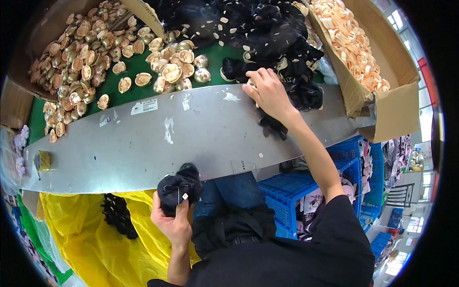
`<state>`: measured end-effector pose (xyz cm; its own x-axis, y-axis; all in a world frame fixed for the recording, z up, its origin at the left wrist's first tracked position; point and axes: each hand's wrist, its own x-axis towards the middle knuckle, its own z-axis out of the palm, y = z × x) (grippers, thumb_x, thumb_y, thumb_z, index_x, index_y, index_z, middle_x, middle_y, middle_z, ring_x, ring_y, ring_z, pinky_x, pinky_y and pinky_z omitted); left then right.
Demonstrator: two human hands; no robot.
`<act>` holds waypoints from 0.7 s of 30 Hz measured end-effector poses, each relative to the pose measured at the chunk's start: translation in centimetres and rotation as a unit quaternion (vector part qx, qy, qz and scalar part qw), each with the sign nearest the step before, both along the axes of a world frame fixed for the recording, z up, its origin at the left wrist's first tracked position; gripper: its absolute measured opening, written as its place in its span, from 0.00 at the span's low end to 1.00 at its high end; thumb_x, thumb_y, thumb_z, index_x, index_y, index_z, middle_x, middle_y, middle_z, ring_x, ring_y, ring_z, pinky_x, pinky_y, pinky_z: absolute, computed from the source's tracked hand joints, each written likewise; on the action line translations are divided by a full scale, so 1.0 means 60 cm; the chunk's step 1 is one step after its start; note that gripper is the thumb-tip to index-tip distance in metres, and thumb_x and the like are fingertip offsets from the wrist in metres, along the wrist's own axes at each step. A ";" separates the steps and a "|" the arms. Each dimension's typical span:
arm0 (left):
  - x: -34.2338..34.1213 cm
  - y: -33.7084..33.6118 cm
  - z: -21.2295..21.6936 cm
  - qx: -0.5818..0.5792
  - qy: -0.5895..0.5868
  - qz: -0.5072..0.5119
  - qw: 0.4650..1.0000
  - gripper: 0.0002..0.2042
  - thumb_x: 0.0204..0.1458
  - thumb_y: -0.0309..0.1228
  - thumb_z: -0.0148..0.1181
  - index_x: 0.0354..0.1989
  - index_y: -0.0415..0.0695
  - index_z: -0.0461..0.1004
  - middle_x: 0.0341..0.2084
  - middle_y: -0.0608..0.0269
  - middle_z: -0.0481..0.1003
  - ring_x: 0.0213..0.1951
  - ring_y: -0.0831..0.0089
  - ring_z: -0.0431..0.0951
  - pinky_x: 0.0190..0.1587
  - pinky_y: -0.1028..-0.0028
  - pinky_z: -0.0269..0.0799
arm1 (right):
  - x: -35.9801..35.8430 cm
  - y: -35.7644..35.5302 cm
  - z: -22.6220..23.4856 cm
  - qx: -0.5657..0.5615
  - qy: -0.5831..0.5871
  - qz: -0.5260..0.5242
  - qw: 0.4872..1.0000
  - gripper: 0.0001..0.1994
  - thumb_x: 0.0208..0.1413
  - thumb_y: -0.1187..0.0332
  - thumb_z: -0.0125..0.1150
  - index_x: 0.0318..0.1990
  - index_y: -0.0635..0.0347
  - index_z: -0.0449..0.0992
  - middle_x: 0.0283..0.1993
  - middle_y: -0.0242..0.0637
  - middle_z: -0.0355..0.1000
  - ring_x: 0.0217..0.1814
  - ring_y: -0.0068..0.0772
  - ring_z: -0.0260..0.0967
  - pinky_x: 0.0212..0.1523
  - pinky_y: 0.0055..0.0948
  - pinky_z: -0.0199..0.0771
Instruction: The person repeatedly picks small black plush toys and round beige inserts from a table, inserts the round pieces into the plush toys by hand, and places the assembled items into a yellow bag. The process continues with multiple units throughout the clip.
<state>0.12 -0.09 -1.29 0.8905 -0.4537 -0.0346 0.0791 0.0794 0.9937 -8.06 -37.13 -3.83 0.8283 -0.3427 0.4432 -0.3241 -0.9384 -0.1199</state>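
Below the bench's near edge, my left hand [173, 221] is closed around a black furry piece [174, 195]. A small cream tab and a thin pale strip show on its front, by my thumb. My right hand [272, 93] reaches over the bench to the near edge of a heap of black furry pieces [282, 28]. Its fingers are bent, with thumb and forefinger close around something pale that is mostly hidden. Another black furry piece [273, 125] lies on the metal under my right wrist.
Gold half-shells [171, 72] lie heaped on the green surface at the left. A cardboard box [397, 62] of cream plastic bands stands at the right. A tape roll [42, 160] sits on the metal ledge [124, 153]. Below are a yellow bag [81, 234] and blue crates [284, 191].
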 end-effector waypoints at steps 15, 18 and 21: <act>0.008 0.025 0.026 0.019 0.133 -0.064 0.989 0.13 0.39 0.30 0.58 0.32 0.34 0.77 0.26 0.70 0.76 0.31 0.82 0.72 0.37 0.79 0.69 | 0.023 0.309 0.111 0.406 -0.057 0.399 0.820 0.29 0.46 0.67 0.78 0.58 0.54 0.75 0.53 0.41 0.67 0.46 0.39 0.71 0.46 0.34 0.78; 0.009 0.033 0.033 0.027 0.150 -0.106 0.983 0.12 0.41 0.29 0.59 0.33 0.34 0.77 0.27 0.70 0.77 0.31 0.83 0.72 0.36 0.80 0.69 | 0.033 0.312 0.131 0.394 -0.037 0.434 0.810 0.29 0.44 0.72 0.77 0.58 0.50 0.77 0.52 0.39 0.67 0.45 0.38 0.67 0.47 0.34 0.75; 0.014 0.034 0.059 0.029 0.156 -0.151 0.976 0.10 0.42 0.25 0.60 0.35 0.35 0.78 0.28 0.70 0.77 0.32 0.83 0.73 0.37 0.80 0.70 | 0.039 0.305 0.143 0.396 0.004 0.472 0.788 0.30 0.44 0.74 0.73 0.59 0.47 0.73 0.49 0.40 0.64 0.49 0.45 0.64 0.50 0.38 0.72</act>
